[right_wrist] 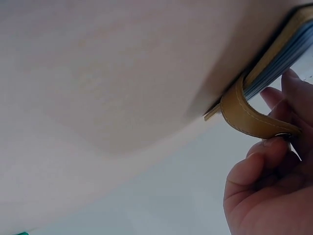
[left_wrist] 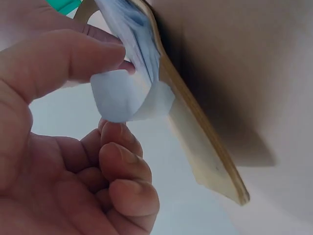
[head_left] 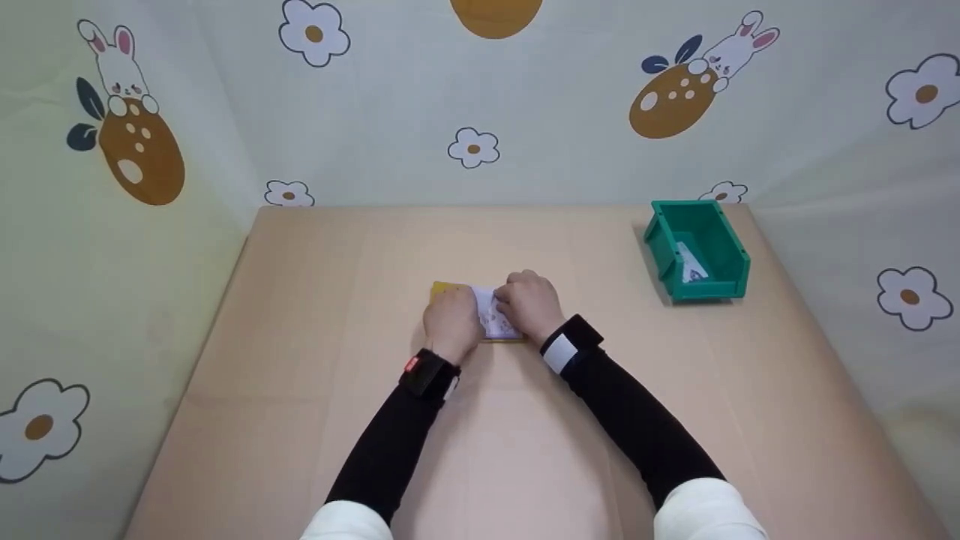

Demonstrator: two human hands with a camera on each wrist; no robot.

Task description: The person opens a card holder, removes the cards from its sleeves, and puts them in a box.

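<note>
A small yellow-brown card holder (head_left: 445,287) lies open near the middle of the table, with white printed leaves (head_left: 496,321) showing between the hands. My left hand (head_left: 452,322) is at its left side. In the left wrist view, a pale, translucent sleeve (left_wrist: 115,95) bends out between the thumb and curled fingers of that hand. At the right side, my right hand (head_left: 531,304) grips the holder with bent fingers. A stitched strap (right_wrist: 249,120) with a metal snap curves up against those fingers in the right wrist view. From above, the hands hide part of the holder.
A green plastic bin (head_left: 709,289) stands at the table's back right, with a white printed piece (head_left: 691,266) inside. Pale patterned cloth (head_left: 375,127) rises behind and beside the brown tabletop (head_left: 300,337).
</note>
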